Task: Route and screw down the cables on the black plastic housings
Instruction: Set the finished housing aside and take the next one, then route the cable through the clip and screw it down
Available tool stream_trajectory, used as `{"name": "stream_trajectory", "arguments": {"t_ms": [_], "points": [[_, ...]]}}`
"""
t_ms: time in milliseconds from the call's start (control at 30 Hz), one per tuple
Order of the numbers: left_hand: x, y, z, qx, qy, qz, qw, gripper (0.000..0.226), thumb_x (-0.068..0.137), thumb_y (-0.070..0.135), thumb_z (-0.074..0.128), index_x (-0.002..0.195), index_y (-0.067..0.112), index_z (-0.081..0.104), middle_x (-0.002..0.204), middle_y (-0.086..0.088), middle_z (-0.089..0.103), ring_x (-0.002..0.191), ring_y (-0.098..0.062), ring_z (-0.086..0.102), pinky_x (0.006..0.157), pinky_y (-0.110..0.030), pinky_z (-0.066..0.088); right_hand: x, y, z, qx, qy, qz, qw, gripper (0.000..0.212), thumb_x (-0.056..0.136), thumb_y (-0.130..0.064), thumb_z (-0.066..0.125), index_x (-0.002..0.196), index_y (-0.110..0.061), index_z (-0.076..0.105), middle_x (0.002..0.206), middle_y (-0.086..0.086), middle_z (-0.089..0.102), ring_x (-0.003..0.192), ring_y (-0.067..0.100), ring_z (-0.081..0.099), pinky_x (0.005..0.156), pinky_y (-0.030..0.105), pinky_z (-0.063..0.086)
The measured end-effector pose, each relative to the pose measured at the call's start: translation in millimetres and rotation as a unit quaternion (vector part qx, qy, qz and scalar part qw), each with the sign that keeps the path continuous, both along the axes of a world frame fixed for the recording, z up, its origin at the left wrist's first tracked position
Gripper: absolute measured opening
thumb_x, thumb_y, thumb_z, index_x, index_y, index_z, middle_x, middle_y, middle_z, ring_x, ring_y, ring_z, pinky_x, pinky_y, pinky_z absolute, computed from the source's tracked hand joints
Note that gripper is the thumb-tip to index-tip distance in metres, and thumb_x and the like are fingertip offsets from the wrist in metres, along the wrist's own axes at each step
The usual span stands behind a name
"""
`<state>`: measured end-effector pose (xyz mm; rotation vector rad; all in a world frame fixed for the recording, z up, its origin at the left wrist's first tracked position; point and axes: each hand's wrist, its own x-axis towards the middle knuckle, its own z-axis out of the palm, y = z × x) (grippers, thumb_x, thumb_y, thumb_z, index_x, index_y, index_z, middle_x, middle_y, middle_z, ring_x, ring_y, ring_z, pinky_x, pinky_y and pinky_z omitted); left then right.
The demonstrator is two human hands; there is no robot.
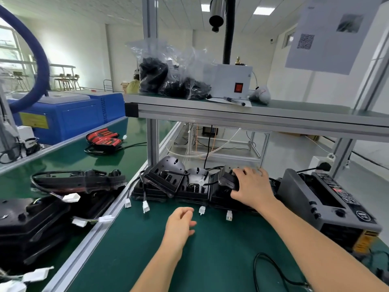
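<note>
Black housing [225,179], seemingly in right hand [252,186], sits beside grey machine [311,207]

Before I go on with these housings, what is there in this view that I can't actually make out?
Head view only:
The right hand grips the rightmost housing and hides its cable and any screws.
Screws on the left housing: too small and dark to tell.
Lettering on the grey machine: blurred.
The black cable in front: cut off by the bottom edge.
</note>
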<state>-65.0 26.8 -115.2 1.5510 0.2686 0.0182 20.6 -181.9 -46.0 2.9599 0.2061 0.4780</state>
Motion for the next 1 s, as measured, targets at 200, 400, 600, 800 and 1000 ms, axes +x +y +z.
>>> {"name": "stream_trajectory", "arguments": {"t_ms": [200, 400, 600, 800, 1000], "points": [[-9, -6, 25, -0.074, 0.035, -0.051, 0.995, 0.015, 0.095, 0.017, 0.053, 0.099, 0.009, 0.064, 0.102, -0.01, 0.064, 0.078, -0.021, 0.065, 0.063, -0.029, 0.058, -71, 10, 19, 0.033, -0.002, 0.053, 0.998, 0.064, 0.069, -0.054, 0.051, 0.128, -0.032, 0.043, 0.113, -0.005, 0.05, 0.11, 0.019, 0.05, 0.1, 0.038, 0.03], [-36, 2, 34, -0.088, 0.072, -0.088, 0.99, 0.023, 0.099, 0.032, 0.049, 0.104, 0.012, 0.058, 0.103, -0.011, 0.064, 0.066, -0.02, 0.068, 0.051, -0.025, 0.053, -162, 37, -18, 0.002, -0.02, 0.108, 0.994, 0.067, 0.05, -0.056, 0.06, 0.112, -0.029, 0.061, 0.095, -0.003, 0.059, 0.088, 0.021, 0.063, 0.094, 0.047, 0.044], [-77, 13, 15, -0.032, 0.083, -0.139, 0.986, 0.024, 0.098, 0.029, 0.05, 0.092, 0.012, 0.065, 0.093, -0.004, 0.071, 0.066, -0.017, 0.071, 0.054, -0.023, 0.054, -211, 51, -51, -0.001, -0.1, 0.133, 0.986, 0.071, 0.027, -0.044, 0.079, 0.095, -0.024, 0.07, 0.08, -0.001, 0.06, 0.07, 0.019, 0.062, 0.083, 0.052, 0.054], [-106, 14, 5, 0.052, 0.052, -0.145, 0.987, 0.011, 0.089, 0.022, 0.063, 0.082, 0.02, 0.072, 0.071, 0.008, 0.072, 0.063, -0.004, 0.066, 0.053, -0.018, 0.051, -238, 67, -70, -0.013, -0.096, 0.141, 0.985, 0.069, 0.033, -0.036, 0.075, 0.1, -0.02, 0.068, 0.082, 0.001, 0.059, 0.072, 0.022, 0.061, 0.089, 0.054, 0.05], [-126, 21, 0, 0.159, 0.005, -0.179, 0.971, 0.015, 0.089, 0.023, 0.061, 0.085, 0.03, 0.074, 0.083, 0.015, 0.073, 0.075, 0.001, 0.068, 0.066, -0.015, 0.051, -256, 66, -82, 0.017, -0.101, 0.158, 0.982, 0.07, 0.041, -0.037, 0.071, 0.11, -0.023, 0.065, 0.088, -0.001, 0.059, 0.078, 0.021, 0.061, 0.092, 0.054, 0.049]]}}
